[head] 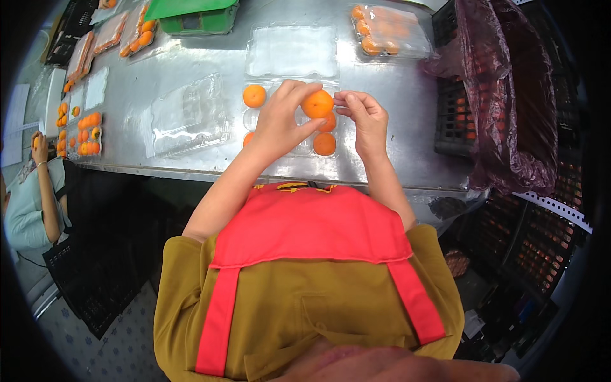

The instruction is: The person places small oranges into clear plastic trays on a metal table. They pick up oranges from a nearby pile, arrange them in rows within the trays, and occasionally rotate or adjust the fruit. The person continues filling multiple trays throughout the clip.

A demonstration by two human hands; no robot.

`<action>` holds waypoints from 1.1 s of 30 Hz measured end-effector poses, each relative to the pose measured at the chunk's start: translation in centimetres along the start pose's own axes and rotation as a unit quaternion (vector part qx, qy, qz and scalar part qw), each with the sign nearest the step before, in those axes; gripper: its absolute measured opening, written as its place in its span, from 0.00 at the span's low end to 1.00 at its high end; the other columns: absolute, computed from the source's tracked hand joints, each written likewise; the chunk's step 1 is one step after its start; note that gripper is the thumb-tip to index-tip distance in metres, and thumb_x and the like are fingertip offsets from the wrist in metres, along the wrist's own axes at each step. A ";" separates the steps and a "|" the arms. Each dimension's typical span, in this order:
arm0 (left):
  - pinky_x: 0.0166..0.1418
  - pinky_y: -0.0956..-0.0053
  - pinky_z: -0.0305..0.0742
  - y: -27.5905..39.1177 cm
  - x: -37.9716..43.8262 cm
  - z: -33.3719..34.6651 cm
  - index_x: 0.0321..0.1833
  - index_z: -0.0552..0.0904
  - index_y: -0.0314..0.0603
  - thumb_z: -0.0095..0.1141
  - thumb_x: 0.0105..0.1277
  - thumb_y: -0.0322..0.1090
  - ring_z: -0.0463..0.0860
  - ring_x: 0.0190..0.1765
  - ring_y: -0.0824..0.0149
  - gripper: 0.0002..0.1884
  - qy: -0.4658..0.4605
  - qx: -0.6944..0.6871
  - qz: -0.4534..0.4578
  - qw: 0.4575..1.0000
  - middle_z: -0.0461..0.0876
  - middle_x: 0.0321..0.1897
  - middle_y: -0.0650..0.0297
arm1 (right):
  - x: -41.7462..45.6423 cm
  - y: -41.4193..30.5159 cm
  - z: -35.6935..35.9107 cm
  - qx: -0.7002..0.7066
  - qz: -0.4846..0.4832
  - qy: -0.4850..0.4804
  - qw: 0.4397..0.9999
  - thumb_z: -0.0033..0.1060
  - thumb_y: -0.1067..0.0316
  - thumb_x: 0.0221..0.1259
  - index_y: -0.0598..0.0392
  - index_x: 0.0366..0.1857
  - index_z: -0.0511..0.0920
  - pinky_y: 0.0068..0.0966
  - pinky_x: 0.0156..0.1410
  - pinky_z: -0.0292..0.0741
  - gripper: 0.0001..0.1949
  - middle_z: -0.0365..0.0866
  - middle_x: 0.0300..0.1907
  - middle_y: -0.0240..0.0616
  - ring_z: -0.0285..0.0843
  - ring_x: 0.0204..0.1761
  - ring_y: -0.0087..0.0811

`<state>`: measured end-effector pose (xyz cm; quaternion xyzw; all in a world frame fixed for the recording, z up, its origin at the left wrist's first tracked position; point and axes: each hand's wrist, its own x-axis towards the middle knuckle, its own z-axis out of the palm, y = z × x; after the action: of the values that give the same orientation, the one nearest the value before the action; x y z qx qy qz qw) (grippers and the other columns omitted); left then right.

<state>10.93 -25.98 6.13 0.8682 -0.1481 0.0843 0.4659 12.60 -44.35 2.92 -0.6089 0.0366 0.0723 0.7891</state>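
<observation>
My left hand (285,114) grips a round orange fruit (317,104), possibly a persimmon, between thumb and fingers. It is held above an opened clear plastic clamshell tray (250,119), whose lid (292,50) lies folded back on the far side. My right hand (365,112) is just right of that fruit, thumb and fingers close together; whether it pinches something small is unclear. In the tray, one fruit (254,96) sits at the far left corner and another (324,144) at the near right. Others are partly covered by my left hand and forearm.
Left of the tray lies a clear plastic clamshell (188,117) on the metal table (405,162). A filled pack (391,31) is at the back right. Purple plastic film (506,95) drapes a black crate (451,119). A green container (195,16) stands behind; a co-worker (36,200) is far left.
</observation>
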 end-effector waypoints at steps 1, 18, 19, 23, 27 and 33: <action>0.51 0.69 0.77 0.0 0.0 0.0 0.56 0.79 0.44 0.71 0.49 0.29 0.79 0.51 0.61 0.28 0.001 0.012 0.003 1.000 0.77 0.48 0.60 | 0.0 0.1 0.0 -0.014 -0.005 -0.004 1.000 0.58 0.62 0.68 0.60 0.42 0.81 0.26 0.50 0.78 0.11 0.84 0.44 0.40 0.81 0.47 0.29; 0.48 0.67 0.76 -0.4 -0.4 0.9 0.54 0.81 0.45 0.72 0.48 0.32 0.79 0.47 0.58 0.26 0.004 0.103 0.037 0.994 0.79 0.44 0.60 | -0.9 -0.4 1.9 -0.097 0.021 -0.075 0.992 0.58 0.70 0.64 0.61 0.53 0.73 0.21 0.42 0.80 0.15 0.81 0.44 0.41 0.83 0.42 0.26; 0.48 0.67 0.76 -0.4 -0.5 0.9 0.54 0.81 0.45 0.72 0.48 0.32 0.79 0.47 0.58 0.26 0.005 0.101 0.037 0.994 0.79 0.44 0.60 | -0.9 -0.3 1.7 -0.094 0.022 -0.079 0.992 0.57 0.70 0.64 0.61 0.54 0.73 0.21 0.43 0.81 0.16 0.81 0.45 0.41 0.83 0.42 0.26; 0.50 0.68 0.76 -0.3 -0.5 0.7 0.55 0.81 0.44 0.72 0.49 0.31 0.79 0.48 0.58 0.27 0.002 0.083 0.021 0.996 0.78 0.45 0.59 | -0.8 -0.2 1.1 -0.064 0.026 -0.116 0.991 0.56 0.71 0.63 0.61 0.55 0.73 0.22 0.45 0.81 0.17 0.79 0.49 0.42 0.83 0.43 0.27; 0.52 0.70 0.75 -0.8 -0.5 0.0 0.56 0.81 0.43 0.67 0.56 0.30 0.79 0.49 0.62 0.23 -0.031 -0.027 0.002 0.999 0.78 0.45 0.59 | -1.1 -0.2 1.2 -0.064 0.017 -0.112 0.991 0.57 0.71 0.62 0.62 0.56 0.72 0.22 0.46 0.81 0.18 0.79 0.50 0.43 0.84 0.42 0.26; 0.53 0.72 0.75 -1.2 -0.5 -0.4 0.55 0.82 0.41 0.59 0.63 0.27 0.78 0.49 0.67 0.17 -0.049 -0.109 -0.045 0.992 0.78 0.44 0.61 | -1.5 -0.1 1.6 -0.081 0.004 -0.107 0.991 0.60 0.71 0.61 0.61 0.55 0.73 0.21 0.47 0.78 0.18 0.82 0.45 0.41 0.84 0.42 0.25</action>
<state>10.85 -24.95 5.28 0.8209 -0.1396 0.0041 0.5537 11.10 -42.92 3.59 -0.6596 -0.0516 0.1430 0.7360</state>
